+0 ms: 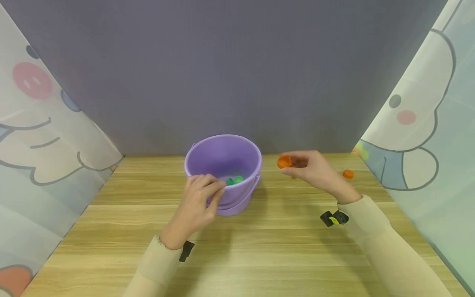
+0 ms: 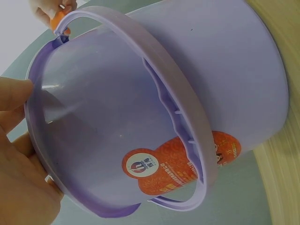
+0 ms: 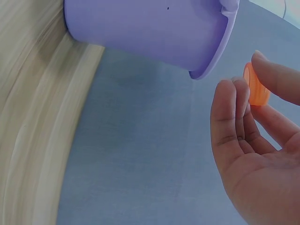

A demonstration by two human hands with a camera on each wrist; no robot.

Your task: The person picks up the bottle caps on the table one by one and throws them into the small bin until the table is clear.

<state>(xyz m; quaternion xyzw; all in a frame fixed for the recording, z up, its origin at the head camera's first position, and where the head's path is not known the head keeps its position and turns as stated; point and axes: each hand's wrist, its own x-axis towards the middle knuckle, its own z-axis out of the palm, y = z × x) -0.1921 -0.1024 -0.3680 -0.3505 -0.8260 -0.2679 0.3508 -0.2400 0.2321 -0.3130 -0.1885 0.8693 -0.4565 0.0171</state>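
Observation:
A purple bucket (image 1: 250, 165) stands on the wooden table, with a couple of green caps (image 1: 238, 179) showing inside. My left hand (image 1: 197, 202) grips its near rim, fingers hooked over the edge and thumb outside. In the left wrist view the bucket's handle (image 2: 180, 93) hangs down along the side, across an orange sticker (image 2: 164, 173). Right of the bucket, above the table, my right hand (image 1: 309, 169) pinches an orange bottle cap (image 1: 284, 161) between thumb and fingers. The right wrist view shows the cap's ridged side (image 3: 257, 86).
Another orange cap (image 1: 348, 173) lies on the table (image 1: 259, 255) beyond the right wrist. A dark grey panel (image 1: 237, 74) closes off the back. Cartoon-printed sheets (image 1: 48, 123) flank the table on both sides.

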